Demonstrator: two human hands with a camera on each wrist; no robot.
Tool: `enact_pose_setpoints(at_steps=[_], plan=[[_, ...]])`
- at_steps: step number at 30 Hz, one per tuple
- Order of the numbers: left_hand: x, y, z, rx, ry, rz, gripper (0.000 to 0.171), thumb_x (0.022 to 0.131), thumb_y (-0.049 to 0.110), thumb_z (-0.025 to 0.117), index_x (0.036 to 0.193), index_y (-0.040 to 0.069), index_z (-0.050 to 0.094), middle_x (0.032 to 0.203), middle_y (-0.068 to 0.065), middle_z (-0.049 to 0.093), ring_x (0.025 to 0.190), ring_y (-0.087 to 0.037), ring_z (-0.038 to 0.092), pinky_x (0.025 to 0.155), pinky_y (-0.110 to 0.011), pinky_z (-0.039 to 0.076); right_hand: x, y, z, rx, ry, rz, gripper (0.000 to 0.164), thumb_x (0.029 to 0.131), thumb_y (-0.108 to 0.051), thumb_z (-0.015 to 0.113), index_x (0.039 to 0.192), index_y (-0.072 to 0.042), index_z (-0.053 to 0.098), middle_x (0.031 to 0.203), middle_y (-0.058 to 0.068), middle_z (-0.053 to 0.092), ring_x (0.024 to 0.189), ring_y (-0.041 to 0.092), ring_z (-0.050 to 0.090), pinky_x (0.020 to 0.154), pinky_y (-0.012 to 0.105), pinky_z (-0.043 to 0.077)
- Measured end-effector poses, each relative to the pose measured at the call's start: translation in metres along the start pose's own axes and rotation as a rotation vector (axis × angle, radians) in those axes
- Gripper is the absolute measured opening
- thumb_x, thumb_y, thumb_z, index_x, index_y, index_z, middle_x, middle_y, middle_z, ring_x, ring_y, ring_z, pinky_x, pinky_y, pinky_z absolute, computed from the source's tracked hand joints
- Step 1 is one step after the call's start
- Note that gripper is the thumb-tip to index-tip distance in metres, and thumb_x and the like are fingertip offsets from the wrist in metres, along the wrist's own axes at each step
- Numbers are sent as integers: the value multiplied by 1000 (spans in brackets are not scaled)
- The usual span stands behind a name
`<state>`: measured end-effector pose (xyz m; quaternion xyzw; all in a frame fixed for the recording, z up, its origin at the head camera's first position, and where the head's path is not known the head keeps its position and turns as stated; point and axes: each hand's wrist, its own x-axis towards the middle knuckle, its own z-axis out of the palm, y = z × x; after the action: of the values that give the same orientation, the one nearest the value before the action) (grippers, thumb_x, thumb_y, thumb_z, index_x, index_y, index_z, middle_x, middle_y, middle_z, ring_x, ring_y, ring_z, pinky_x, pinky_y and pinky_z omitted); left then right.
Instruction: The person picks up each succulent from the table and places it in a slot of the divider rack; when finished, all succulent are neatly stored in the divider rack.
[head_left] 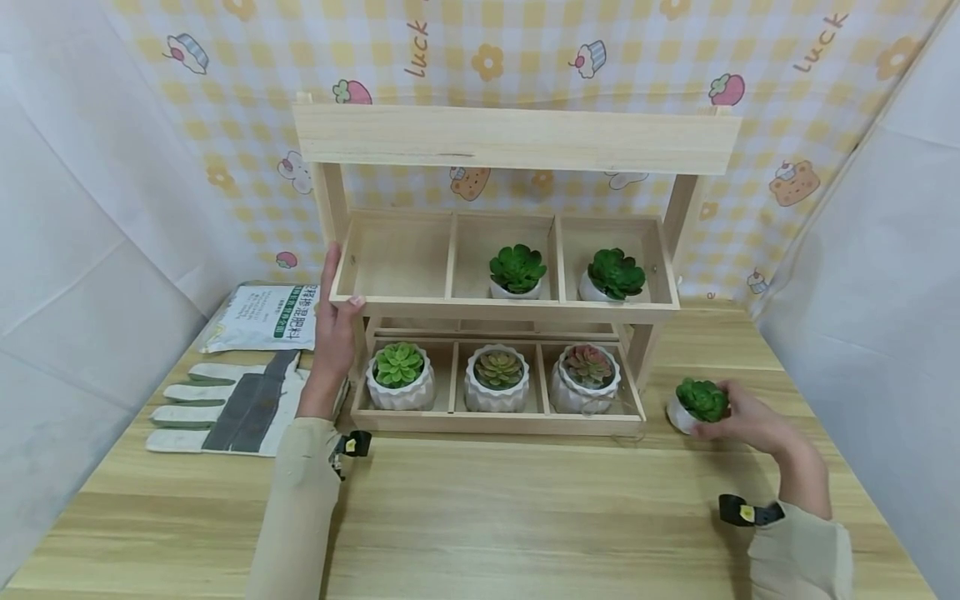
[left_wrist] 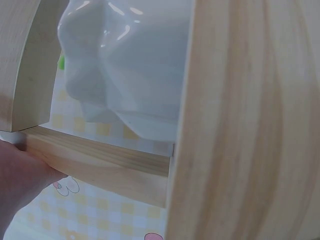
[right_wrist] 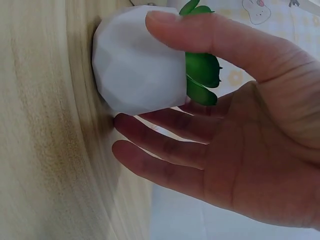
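Observation:
A two-tier wooden plant stand (head_left: 517, 137) stands at the back of the table. My left hand (head_left: 334, 337) grips the left end of its upper tray, thumb at the front corner and fingers along the side. At the right of the stand, my right hand (head_left: 750, 417) holds a small potted succulent (head_left: 702, 401) in a faceted white pot (right_wrist: 137, 60), which rests upright on the table. The thumb lies on the pot and the other fingers are on its far side, partly hidden. In the left wrist view a white pot (left_wrist: 125, 65) shows close up beside a wooden board.
Two dark green succulents (head_left: 517, 268) (head_left: 617, 273) sit in the upper tray's middle and right compartments. Below are light green (head_left: 401, 377), brownish (head_left: 497, 379) and reddish (head_left: 585, 379) succulents in ribbed white pots. A work glove (head_left: 240, 408) and a white bag (head_left: 262, 318) lie at the left.

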<state>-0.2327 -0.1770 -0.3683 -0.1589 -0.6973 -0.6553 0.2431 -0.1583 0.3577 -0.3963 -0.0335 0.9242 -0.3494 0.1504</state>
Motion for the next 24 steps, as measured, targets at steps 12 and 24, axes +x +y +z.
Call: enact_pose_setpoints(at_steps=[12,24], plan=[[1,-2,0,-19,-5,23,70,86,14,43,150,28,18,151,6,20,133,-23,26,102,-40,28,3,0,1,-30,31,-19,75,77,-19,75,122,19,30,115,35,44,104,43,46,83,51,39],[0,-1,-1,-21,-6,9,71,86,13,43,150,27,17,152,7,18,134,-24,25,103,-43,27,4,2,1,-48,46,-34,77,76,-25,75,123,18,32,113,31,48,100,38,49,79,46,42]])
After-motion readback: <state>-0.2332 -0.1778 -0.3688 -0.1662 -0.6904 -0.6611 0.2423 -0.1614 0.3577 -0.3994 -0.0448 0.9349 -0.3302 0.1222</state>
